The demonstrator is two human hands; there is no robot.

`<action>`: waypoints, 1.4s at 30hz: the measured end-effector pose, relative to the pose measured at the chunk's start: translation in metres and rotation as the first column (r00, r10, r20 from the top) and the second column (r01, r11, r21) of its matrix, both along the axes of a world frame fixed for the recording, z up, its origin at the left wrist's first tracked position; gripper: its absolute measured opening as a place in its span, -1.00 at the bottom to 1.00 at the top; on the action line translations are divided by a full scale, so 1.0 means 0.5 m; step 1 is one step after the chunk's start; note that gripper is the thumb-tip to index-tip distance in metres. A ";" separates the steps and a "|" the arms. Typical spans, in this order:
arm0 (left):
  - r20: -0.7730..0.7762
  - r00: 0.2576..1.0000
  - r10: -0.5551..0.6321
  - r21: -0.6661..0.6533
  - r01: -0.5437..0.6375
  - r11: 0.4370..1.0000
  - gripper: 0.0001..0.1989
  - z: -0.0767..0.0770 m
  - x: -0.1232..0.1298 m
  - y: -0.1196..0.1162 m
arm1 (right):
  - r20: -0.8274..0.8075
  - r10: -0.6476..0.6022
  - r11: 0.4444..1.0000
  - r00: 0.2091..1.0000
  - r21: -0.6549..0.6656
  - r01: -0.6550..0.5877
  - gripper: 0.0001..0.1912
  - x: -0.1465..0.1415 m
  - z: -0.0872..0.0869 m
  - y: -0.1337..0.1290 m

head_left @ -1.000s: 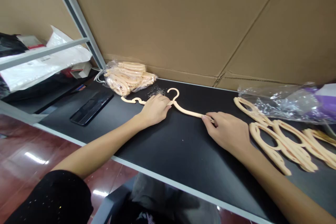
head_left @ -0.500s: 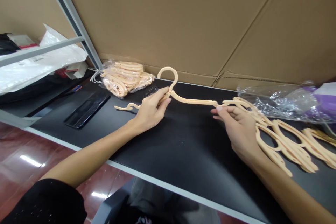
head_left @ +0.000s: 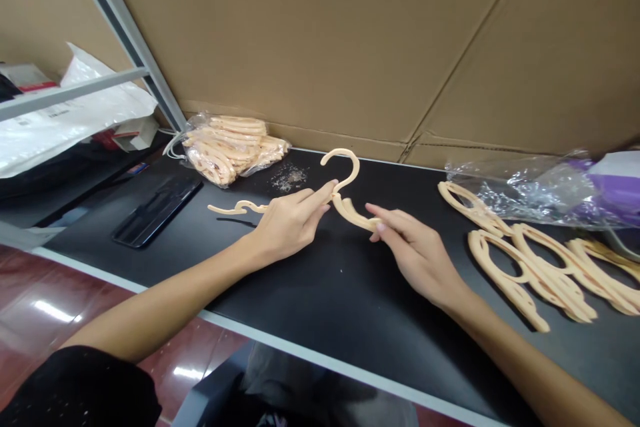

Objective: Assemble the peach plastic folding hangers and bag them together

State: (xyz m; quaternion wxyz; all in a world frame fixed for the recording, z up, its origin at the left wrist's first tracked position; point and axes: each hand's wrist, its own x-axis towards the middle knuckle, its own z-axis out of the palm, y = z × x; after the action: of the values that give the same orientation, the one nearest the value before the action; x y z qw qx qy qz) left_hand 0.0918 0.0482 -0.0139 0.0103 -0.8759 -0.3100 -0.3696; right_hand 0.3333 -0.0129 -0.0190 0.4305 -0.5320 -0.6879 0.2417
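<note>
A cream folding hanger [head_left: 352,212] is held over the black table, its hook upward. My left hand [head_left: 293,223] pinches it just below the hook, and one arm with a notched end sticks out to the left of that hand. My right hand [head_left: 413,247] grips the tip of the other arm, which is folded short. Several folded cream hangers [head_left: 530,270] lie on the table to the right.
Behind left sits a clear bag of cream hangers [head_left: 230,147], with a black phone [head_left: 157,211] nearer. Small debris [head_left: 290,177] lies beside the bag. Clear and purple plastic wrap [head_left: 540,187] is at the back right. A metal frame [head_left: 135,33] rises at left.
My right hand has moved left and the hanger's right arm, extended before, is now folded in. The hook has shifted slightly right and down. My left hand keeps its hold.
</note>
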 end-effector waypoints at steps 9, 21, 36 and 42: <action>0.026 0.998 -0.064 0.058 0.062 0.996 -0.62 0.011 0.001 0.004 | 0.112 0.067 0.996 0.991 0.045 -0.073 -0.67 -0.009 0.003 -0.007; 0.406 0.902 0.144 0.064 -0.185 0.981 -0.83 0.061 -0.041 0.036 | -0.450 -0.237 0.968 0.861 -0.029 0.251 -0.70 0.036 0.010 0.019; 0.306 0.950 -0.064 -0.511 0.220 0.831 -0.31 0.030 -0.033 0.048 | -0.079 -0.112 0.978 0.991 -0.185 0.096 -0.61 0.022 0.025 0.002; 0.076 0.991 -0.111 -0.351 0.131 0.927 -0.39 0.019 -0.043 0.054 | -0.049 -0.149 0.974 0.988 -0.180 0.138 -0.60 0.029 0.028 0.005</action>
State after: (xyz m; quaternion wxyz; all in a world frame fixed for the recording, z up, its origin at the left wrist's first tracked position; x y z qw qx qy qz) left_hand 0.0702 0.0753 -0.0043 -0.1796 -0.8702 -0.3174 -0.3314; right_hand 0.3479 -0.0103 -0.0051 0.4194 -0.6084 -0.6099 0.2861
